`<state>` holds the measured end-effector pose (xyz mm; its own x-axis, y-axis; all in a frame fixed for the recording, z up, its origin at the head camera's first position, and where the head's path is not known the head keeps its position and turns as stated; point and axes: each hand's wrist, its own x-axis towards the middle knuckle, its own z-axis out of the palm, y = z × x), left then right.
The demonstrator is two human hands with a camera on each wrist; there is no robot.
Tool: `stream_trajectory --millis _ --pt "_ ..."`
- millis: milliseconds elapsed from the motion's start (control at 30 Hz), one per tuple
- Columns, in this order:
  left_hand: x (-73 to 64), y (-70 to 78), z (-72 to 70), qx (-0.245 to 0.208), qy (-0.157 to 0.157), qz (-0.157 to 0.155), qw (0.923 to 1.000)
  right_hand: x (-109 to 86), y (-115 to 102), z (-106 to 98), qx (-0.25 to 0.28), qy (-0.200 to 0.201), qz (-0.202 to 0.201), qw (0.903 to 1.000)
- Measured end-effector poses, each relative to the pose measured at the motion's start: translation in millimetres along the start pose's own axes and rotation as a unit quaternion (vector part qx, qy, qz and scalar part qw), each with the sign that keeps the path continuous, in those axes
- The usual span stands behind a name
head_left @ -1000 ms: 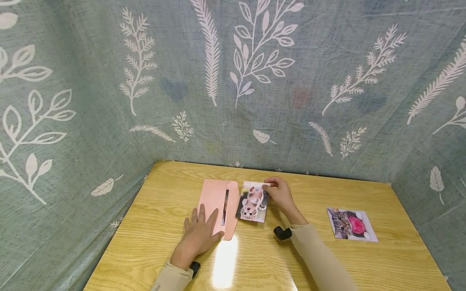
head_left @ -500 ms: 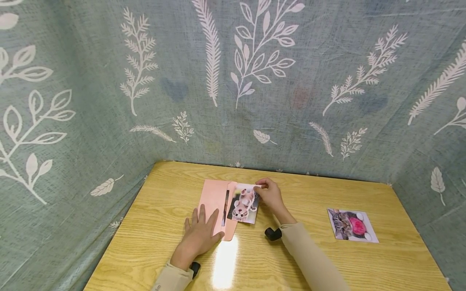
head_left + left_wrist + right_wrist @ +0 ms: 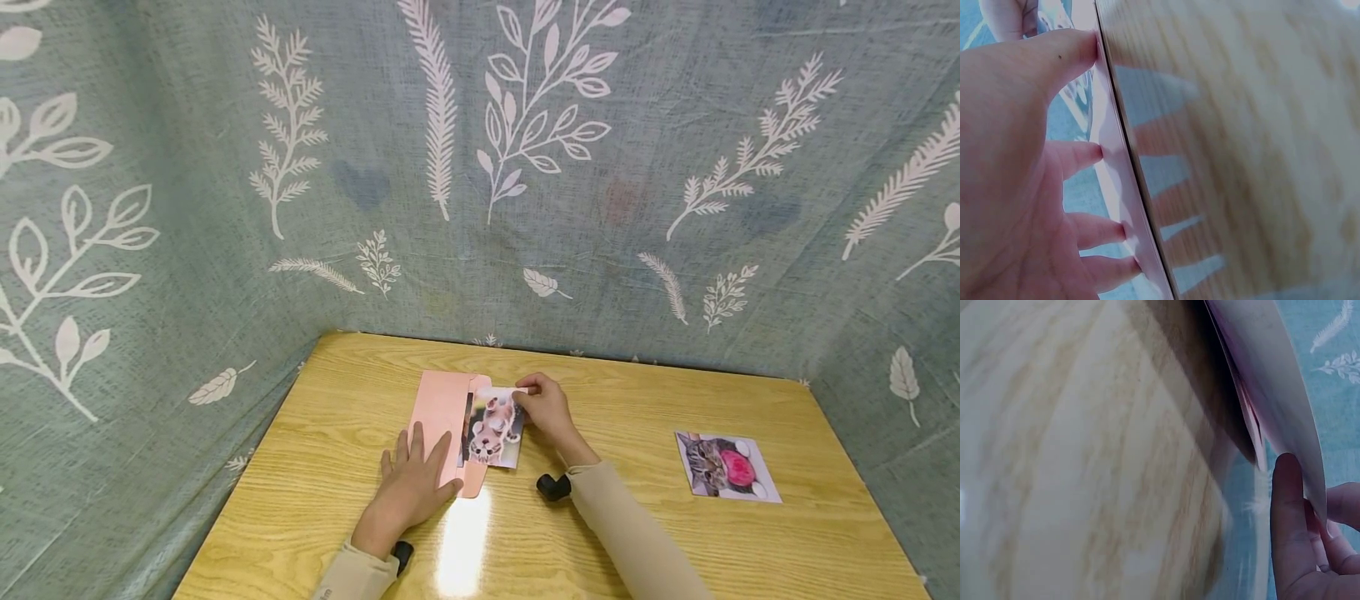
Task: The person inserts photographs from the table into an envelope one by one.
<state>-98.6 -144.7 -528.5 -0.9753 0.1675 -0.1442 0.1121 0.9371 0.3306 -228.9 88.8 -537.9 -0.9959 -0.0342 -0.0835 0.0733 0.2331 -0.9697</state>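
Observation:
A pink envelope (image 3: 437, 400) lies on the table with its flap spread to the right. My left hand (image 3: 411, 483) rests on it, fingers straight and spread; the left wrist view shows the fingertips (image 3: 1094, 232) on the envelope's pink surface. With my right hand (image 3: 551, 412) I pinch the right edge of a kitten photo (image 3: 495, 425), which lies over the flap with its left edge at the envelope's opening. A strip of another picture (image 3: 465, 417) shows in that opening. In the right wrist view the photo (image 3: 1285, 394) is tilted up off the table, held between thumb and fingers.
To the right, a photo of a cat with a pink ball-like shape (image 3: 727, 467) lies flat on the wooden table (image 3: 600, 533). A grey-green curtain with white leaves (image 3: 480, 275) hangs behind the table and along its sides.
My right hand has carried the kitten photo leftward, from beside the flap onto it and up to the envelope's opening. My left hand has stayed put on the envelope.

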Motion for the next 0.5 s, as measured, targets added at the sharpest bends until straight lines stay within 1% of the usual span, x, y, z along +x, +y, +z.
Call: stream_trajectory --millis 100,333,500 --pt "-0.4 0.3 -0.7 0.000 -0.001 -0.001 1.0000 0.7 1 3 -0.001 -0.003 -0.002 1.0000" --pt "-1.0 1.0 -1.4 0.002 -0.003 -0.002 1.0000 -0.9 -1 9 0.000 -0.016 0.012 0.9998" --pt "-0.9 1.2 -1.2 0.002 -0.002 -0.002 1.0000 -0.9 -1 14 -0.002 -0.018 0.012 0.9998"
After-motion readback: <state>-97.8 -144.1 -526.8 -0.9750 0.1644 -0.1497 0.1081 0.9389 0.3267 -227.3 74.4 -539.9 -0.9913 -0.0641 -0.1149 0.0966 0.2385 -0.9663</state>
